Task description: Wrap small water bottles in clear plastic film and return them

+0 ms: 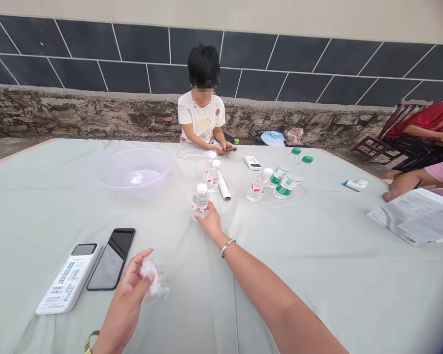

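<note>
Crumpled clear plastic wrap [155, 280] is pinched in my left hand [133, 285], above the near part of the table. My right hand [210, 221] reaches forward and grips the lower part of a small clear bottle [200, 196] with a white cap, which stands upright. Just behind it are two similar white-capped bottles [212, 178], beside a white cardboard-like roll [224, 187]. To the left of my left hand lie a black smartphone [111, 259] and a white power bank [68, 279].
A translucent purple basin [109, 182] holds a white crumpled piece [136, 178]. Green-capped bottles [288, 183] and another white-capped bottle [259, 186] stand to the right. A person [202, 115] sits opposite with a phone. Papers [417, 216] lie near another person's arm at right.
</note>
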The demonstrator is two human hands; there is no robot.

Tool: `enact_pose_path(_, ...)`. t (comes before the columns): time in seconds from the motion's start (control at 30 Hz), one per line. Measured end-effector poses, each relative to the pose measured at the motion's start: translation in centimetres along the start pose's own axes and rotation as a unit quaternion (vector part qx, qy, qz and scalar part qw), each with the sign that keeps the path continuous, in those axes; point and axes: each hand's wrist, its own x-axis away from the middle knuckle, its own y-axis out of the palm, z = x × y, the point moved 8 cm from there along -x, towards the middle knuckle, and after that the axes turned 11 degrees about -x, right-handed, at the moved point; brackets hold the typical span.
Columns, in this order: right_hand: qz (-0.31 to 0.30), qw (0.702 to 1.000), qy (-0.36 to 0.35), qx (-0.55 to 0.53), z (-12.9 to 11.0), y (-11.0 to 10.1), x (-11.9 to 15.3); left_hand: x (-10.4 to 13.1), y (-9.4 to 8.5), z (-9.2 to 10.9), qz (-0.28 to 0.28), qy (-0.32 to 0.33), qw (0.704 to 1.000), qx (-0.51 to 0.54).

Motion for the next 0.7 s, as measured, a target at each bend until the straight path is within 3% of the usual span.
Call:
enact_pose_path(0.17,0.028,1.000,0.011,0.002,-0.5,3.1,-7.6,-2.8,-0.8,-0.2,-0.002,-0.012,0.999,-0.032)
enact_pose_path(0.3,0.050,0.998,0.028,0.007,-0.2,4.9,-11.4,-3.9,-0.8,-1.1,-0.023,-0.034,0.996,-0.073)
enact_pose_path(0.5,0.057,0.997,0.046,0.003,0.2,6.8,-13.7,-2.9,0.1,-0.9,0.025,-0.045,0.998,-0.033)
enact_pose_path(0.7,0.036,0.998,0.056,0.005,-1.2,8.8,-14.9,-2.6,0.4,-0.7,0.046,-0.050,0.997,-0.022)
